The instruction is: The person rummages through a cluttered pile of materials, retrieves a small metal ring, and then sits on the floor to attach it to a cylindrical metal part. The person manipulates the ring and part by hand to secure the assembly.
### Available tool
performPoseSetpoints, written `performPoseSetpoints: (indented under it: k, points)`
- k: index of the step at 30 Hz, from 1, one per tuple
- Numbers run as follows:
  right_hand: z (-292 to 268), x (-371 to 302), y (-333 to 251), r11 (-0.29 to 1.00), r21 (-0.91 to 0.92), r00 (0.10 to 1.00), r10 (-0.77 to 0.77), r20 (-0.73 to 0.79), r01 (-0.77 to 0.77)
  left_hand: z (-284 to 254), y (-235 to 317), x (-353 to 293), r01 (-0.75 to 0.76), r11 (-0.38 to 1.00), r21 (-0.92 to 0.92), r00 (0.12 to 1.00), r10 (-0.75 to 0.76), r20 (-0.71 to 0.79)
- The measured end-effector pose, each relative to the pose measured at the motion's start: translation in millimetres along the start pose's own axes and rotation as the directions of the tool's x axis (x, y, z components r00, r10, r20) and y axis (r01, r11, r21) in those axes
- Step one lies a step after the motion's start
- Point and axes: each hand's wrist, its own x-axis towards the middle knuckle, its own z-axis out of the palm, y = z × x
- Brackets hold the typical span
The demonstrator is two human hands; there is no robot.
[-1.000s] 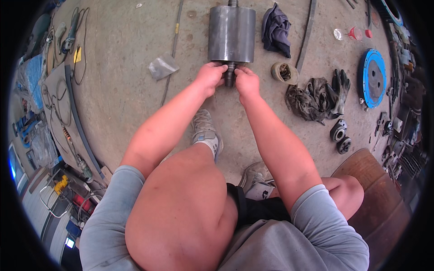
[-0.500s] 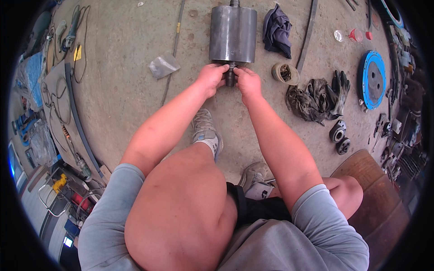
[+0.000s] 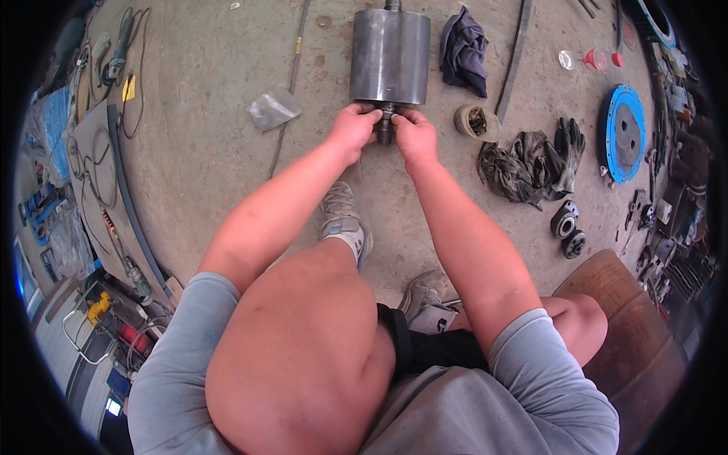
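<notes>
A thick grey steel roller [image 3: 389,57] lies on the concrete floor ahead of me, its axis pointing away. Its narrow stepped shaft [image 3: 386,135] sticks out of the near end face, and a shorter stub shows at the far end. From the left, my left hand [image 3: 354,130] is closed on this near shaft, thumb on top. My right hand [image 3: 415,138] grips the same shaft from the right, its thumb close to the other one. Both hands sit just below the roller's end face. Most of the fingers are hidden beneath and beside the shaft.
Right of the roller lie a dark cloth [image 3: 464,53], a tub of small metal parts [image 3: 476,123], a crumpled black rag [image 3: 516,171], black gloves [image 3: 567,155] and a blue-rimmed disc [image 3: 626,134]. A clear plastic bag [image 3: 274,109] lies left. A rusty curved metal piece [image 3: 618,318] stands near my right knee.
Both hands keep their place on the shaft. My right fingers have shifted very slightly around it, and the whole view has drifted a little.
</notes>
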Motion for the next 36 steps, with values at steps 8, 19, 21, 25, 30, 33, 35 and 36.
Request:
performPoseSetpoints:
  k: [8,19,21,25,30,33,35,36]
  points:
    - [-2,0,1,0.998,0.011,0.998,-0.069,0.012,0.068,4,2,-6,-0.079,0.986,0.147,0.997,0.078,0.009]
    - [-1,3,-8,0.985,0.077,0.984,0.147,0.104,-0.156,0,3,1,0.067,0.993,-0.096,0.997,-0.063,0.049]
    - [-1,2,-9,0.984,0.085,0.983,0.147,0.108,-0.156,-2,2,2,0.076,0.991,-0.112,0.995,-0.069,0.072]
    - [-1,3,-10,0.983,0.105,0.985,0.141,0.096,-0.151,-1,4,2,0.086,0.992,-0.091,0.994,-0.078,0.082]
    - [1,4,-14,0.979,0.102,0.983,0.171,0.071,-0.178,1,2,4,0.075,0.994,-0.085,0.997,-0.072,0.04]
    - [0,5,-11,0.986,0.081,0.988,0.139,0.067,-0.144,1,-2,-1,0.041,0.993,-0.111,0.998,-0.034,0.059]
    - [-2,6,-7,0.989,0.08,0.99,0.119,0.081,-0.126,2,-4,-2,0.036,0.992,-0.124,0.999,-0.031,0.045]
    - [-4,5,-6,0.989,0.092,0.99,0.111,0.092,-0.119,2,-6,-2,0.034,0.991,-0.13,0.999,-0.029,0.036]
